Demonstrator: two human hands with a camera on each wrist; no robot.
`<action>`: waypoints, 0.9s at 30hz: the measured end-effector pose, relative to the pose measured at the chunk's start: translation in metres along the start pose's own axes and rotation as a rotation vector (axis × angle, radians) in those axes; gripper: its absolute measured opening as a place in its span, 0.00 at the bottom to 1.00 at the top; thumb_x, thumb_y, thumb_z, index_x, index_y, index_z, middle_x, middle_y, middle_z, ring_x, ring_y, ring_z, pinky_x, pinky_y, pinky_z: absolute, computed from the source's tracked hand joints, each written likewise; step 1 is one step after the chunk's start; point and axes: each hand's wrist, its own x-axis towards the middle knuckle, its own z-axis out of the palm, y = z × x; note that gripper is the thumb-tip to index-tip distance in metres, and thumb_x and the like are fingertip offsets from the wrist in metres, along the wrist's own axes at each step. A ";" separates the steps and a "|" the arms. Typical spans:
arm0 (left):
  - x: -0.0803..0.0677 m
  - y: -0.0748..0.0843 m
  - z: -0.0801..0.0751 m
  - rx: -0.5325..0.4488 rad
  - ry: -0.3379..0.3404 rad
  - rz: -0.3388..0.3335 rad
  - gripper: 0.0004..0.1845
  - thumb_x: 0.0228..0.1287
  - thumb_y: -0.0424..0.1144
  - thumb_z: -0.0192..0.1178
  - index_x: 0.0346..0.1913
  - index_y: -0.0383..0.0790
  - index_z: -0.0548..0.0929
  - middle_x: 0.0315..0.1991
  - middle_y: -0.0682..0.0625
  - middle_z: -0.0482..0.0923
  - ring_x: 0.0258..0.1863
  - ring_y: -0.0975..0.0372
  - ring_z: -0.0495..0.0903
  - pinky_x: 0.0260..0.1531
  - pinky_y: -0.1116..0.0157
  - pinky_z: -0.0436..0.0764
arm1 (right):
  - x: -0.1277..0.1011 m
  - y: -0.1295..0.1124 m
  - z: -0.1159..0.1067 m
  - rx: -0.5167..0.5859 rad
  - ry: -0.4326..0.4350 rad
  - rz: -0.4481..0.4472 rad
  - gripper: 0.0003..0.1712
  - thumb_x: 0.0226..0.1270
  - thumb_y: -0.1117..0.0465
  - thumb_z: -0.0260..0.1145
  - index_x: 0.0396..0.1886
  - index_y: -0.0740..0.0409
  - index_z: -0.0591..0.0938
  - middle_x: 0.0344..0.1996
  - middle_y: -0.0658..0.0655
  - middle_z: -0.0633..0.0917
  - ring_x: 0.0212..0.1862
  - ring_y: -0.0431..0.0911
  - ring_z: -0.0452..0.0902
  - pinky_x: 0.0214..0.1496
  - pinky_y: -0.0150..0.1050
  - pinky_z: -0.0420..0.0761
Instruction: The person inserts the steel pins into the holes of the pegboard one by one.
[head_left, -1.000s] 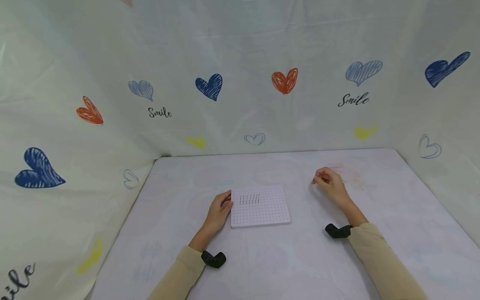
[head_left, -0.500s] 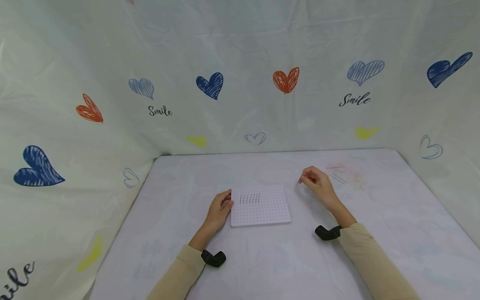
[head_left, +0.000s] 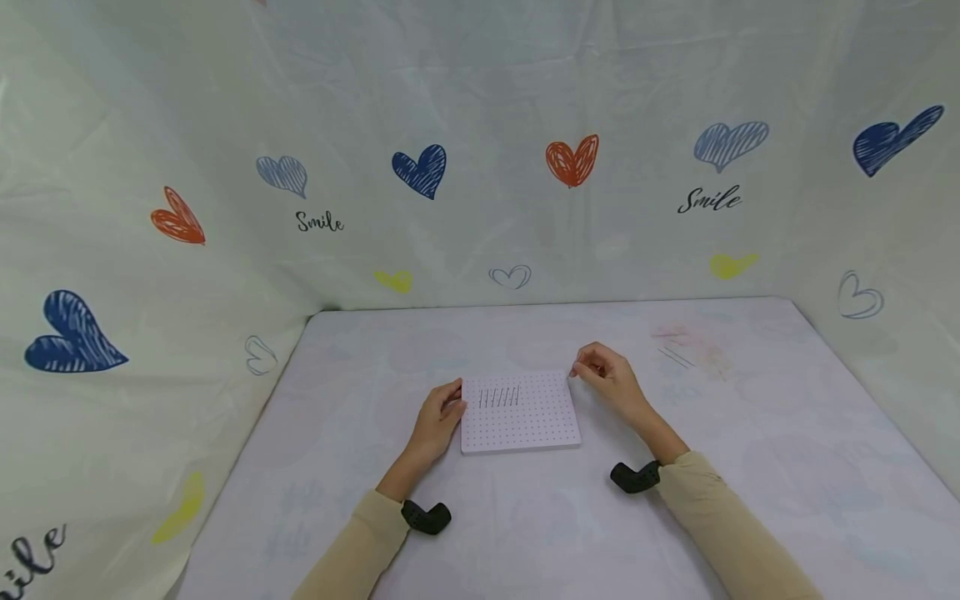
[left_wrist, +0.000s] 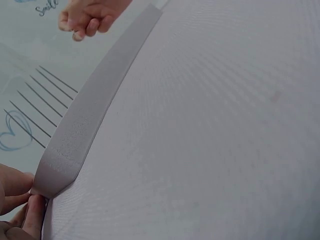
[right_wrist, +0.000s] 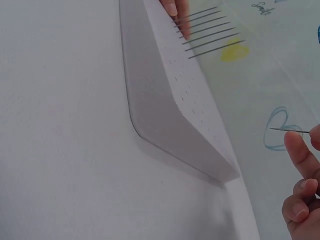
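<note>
A white board with rows of small holes [head_left: 536, 429] lies on the table, and several thin dark needles [head_left: 498, 397] stand in a row towards its back left. My left hand [head_left: 437, 422] grips the board's left edge between thumb and fingers; in the left wrist view its fingertips [left_wrist: 19, 182] meet at the board's corner. Near the board's back right corner, my right hand [head_left: 611, 379] is held above the table. It pinches a single needle [right_wrist: 287, 130] between thumb and forefinger, with the pointed end sticking out, as the right wrist view shows.
Two loose needles [head_left: 677, 357] lie on the white table [head_left: 525, 525], to the right and beyond my right hand. A pale curtain [head_left: 495, 100] printed with hearts and lettering rises behind the table and along its sides.
My right hand has moved left, from beside the loose needles to the board's back right corner, carrying the pinched needle. My left hand and the board have stayed in place.
</note>
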 end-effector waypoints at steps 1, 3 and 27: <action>0.000 0.000 0.000 -0.002 0.000 -0.002 0.25 0.73 0.27 0.53 0.70 0.24 0.66 0.61 0.34 0.70 0.62 0.47 0.72 0.65 0.56 0.73 | 0.000 0.000 0.002 0.000 -0.006 -0.004 0.02 0.67 0.78 0.60 0.38 0.76 0.76 0.29 0.73 0.83 0.26 0.40 0.68 0.25 0.25 0.65; 0.000 -0.001 0.000 0.000 -0.001 -0.004 0.25 0.74 0.27 0.53 0.70 0.25 0.66 0.61 0.35 0.70 0.62 0.47 0.72 0.65 0.57 0.73 | 0.000 0.000 0.007 0.004 -0.017 -0.007 0.02 0.66 0.79 0.60 0.37 0.75 0.77 0.29 0.72 0.83 0.25 0.40 0.67 0.25 0.25 0.64; 0.001 0.000 0.000 -0.004 -0.004 -0.019 0.25 0.73 0.27 0.53 0.70 0.25 0.66 0.62 0.34 0.70 0.63 0.47 0.71 0.66 0.58 0.72 | -0.002 0.034 0.056 -0.029 -0.089 0.025 0.04 0.66 0.73 0.65 0.38 0.63 0.80 0.30 0.59 0.84 0.26 0.39 0.65 0.27 0.28 0.64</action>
